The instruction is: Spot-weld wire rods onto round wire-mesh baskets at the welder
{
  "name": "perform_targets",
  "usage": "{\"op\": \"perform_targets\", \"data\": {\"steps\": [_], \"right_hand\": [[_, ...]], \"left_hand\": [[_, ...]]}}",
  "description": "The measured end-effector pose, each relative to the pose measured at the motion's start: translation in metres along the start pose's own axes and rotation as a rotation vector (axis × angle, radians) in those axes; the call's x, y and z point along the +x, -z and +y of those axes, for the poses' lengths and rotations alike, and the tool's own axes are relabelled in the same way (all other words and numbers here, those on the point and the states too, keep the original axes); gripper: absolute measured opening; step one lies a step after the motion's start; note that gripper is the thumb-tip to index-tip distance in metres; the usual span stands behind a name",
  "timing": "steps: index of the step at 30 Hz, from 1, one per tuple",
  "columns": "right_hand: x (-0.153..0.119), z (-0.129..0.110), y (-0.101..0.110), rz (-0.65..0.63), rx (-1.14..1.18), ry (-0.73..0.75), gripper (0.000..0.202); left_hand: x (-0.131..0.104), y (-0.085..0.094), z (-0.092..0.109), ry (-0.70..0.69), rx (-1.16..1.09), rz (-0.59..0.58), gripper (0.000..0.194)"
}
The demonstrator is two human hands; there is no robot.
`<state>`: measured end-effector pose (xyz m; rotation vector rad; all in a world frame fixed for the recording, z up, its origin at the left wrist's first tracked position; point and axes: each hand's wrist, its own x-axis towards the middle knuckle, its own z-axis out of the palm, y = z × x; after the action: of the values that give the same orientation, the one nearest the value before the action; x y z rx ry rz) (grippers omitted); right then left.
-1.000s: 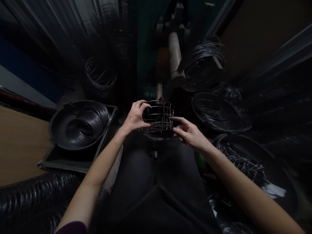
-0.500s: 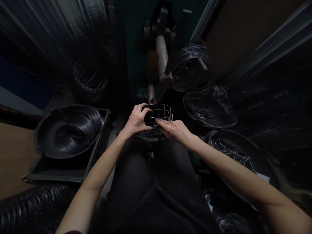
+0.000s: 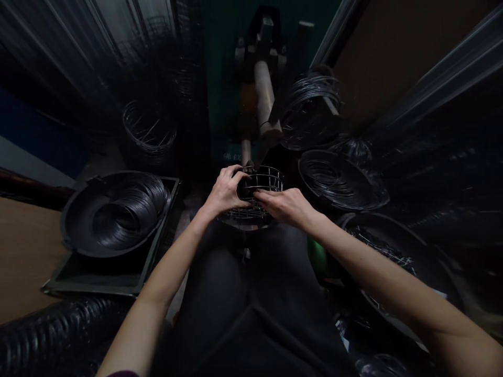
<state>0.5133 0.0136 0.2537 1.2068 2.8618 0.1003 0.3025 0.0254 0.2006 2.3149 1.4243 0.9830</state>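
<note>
A round wire basket (image 3: pixel 276 180), made of thin metal rings and short uprights, sits in front of my lap beneath the machine's lower rod (image 3: pixel 245 151). My left hand (image 3: pixel 225 189) curls around its left side, thumb low and fingers over the upper ring. From the right, my right hand (image 3: pixel 286 203) presses thumb and fingers together at the basket's near side, on a wire of it as far as I can see. Behind my fingers, the exact contact with the wires is hidden. More wires of the basket lie below both hands, dim and partly covered.
Ahead stands a green machine with a thick light shaft (image 3: pixel 265 94). At left, a black basin (image 3: pixel 74 230) of coiled wire rests on a metal tray (image 3: pixel 94 283). On the right are a basin of wire rings (image 3: pixel 324 175), a wire bundle (image 3: pixel 314 94) and another basin (image 3: pixel 424 246) with loose metal pieces.
The whole view has shifted slightly, so everything appears a little further right. Both hands keep nearly the same hold on the wire basket.
</note>
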Motion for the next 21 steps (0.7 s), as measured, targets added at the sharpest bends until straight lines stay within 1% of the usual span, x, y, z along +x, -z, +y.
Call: {"op": "perform_targets", "data": {"steps": [7, 11, 14, 16, 19, 21], "right_hand": [[0.013, 0.008, 0.005, 0.026, 0.029, -0.018, 0.032], [0.012, 0.011, 0.000, 0.050, 0.069, -0.033, 0.032], [0.007, 0.011, -0.010, 0.135, 0.130, -0.079, 0.033], [0.006, 0.011, -0.017, 0.223, 0.158, -0.150, 0.028], [0.012, 0.014, -0.025, 0.336, 0.199, -0.237, 0.020], [0.019, 0.018, -0.026, 0.377, 0.254, -0.245, 0.017]], "left_hand": [[0.013, 0.004, -0.005, 0.042, -0.013, -0.009, 0.067], [0.016, 0.006, -0.007, 0.033, -0.043, -0.025, 0.063], [0.018, 0.007, -0.010, 0.018, -0.060, -0.025, 0.064], [0.022, 0.008, -0.011, 0.031, -0.057, -0.017, 0.065], [0.032, 0.008, -0.014, 0.079, -0.047, -0.013, 0.065], [0.038, 0.009, -0.017, 0.085, -0.039, -0.014, 0.064]]}}
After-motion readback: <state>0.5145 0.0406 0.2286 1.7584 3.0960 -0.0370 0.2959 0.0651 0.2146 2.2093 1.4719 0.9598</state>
